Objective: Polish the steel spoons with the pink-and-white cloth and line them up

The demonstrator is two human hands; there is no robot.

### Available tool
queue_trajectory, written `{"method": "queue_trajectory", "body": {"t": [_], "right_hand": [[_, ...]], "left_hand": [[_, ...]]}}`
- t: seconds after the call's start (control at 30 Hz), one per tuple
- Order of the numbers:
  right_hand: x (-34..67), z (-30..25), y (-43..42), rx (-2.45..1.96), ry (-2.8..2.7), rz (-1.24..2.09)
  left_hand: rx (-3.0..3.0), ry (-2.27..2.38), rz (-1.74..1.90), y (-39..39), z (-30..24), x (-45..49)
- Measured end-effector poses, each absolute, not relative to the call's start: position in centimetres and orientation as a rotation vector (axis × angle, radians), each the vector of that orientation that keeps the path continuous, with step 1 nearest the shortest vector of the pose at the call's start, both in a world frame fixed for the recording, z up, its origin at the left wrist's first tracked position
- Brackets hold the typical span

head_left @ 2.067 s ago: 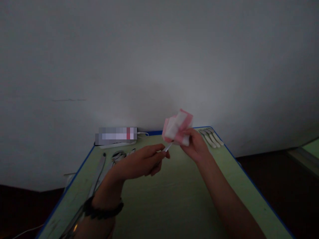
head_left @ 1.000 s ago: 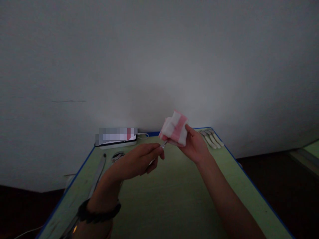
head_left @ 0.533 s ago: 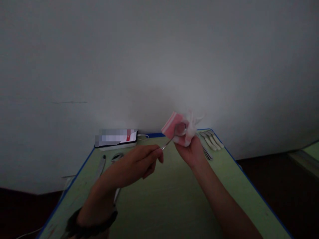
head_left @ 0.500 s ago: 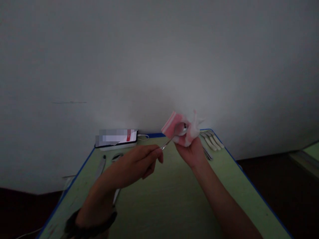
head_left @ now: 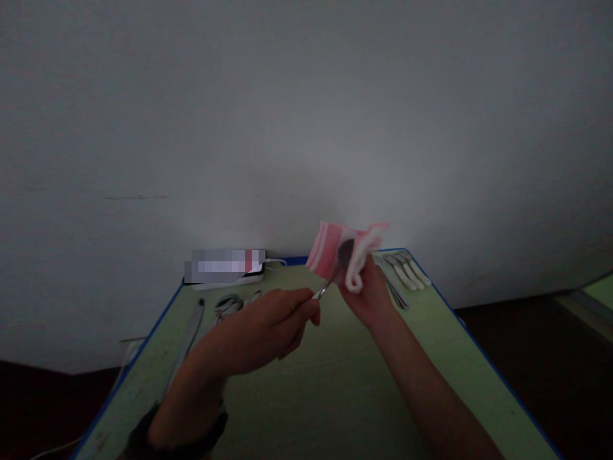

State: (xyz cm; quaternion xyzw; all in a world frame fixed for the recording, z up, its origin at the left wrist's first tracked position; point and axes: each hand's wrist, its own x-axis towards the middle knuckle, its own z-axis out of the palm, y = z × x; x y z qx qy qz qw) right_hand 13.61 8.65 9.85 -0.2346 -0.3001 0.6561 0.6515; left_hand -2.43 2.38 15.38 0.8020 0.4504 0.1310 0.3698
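Observation:
My left hand is closed on the handle of a metal spoon and holds it above the green table. The spoon's bowl points up and to the right and rests in a pink and white cloth. My right hand grips that cloth from below, with the fabric folded around the bowl. Both hands are raised over the far half of the table.
Several white-handled utensils lie at the far right corner. Metal cutlery and a long metal tool lie on the left. A phone with a cable rests against the white wall.
The cloth covered the spoon's bowl at first, then opened so that the bowl shows. The cloth has since folded round the bowl more, and my left hand has dropped slightly.

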Motion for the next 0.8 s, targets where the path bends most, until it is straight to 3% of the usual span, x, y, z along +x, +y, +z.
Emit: {"method": "queue_trajectory", "body": {"t": [0.23,0.57,0.8], "right_hand": [[14.2,9.5,8.7,-0.739,-0.901,1.500],[20.5,13.5,6.9,-0.777,-2.257,1.333],[20.3,14.9,5.8,-0.793,-2.454,1.220]], "left_hand": [[2.109,1.198,0.265,2.2,15.3,-2.9],[2.326,1.373,0.350,1.6,16.7,-5.2],[2.395,1.330,0.322,0.6,17.3,-4.0]]}}
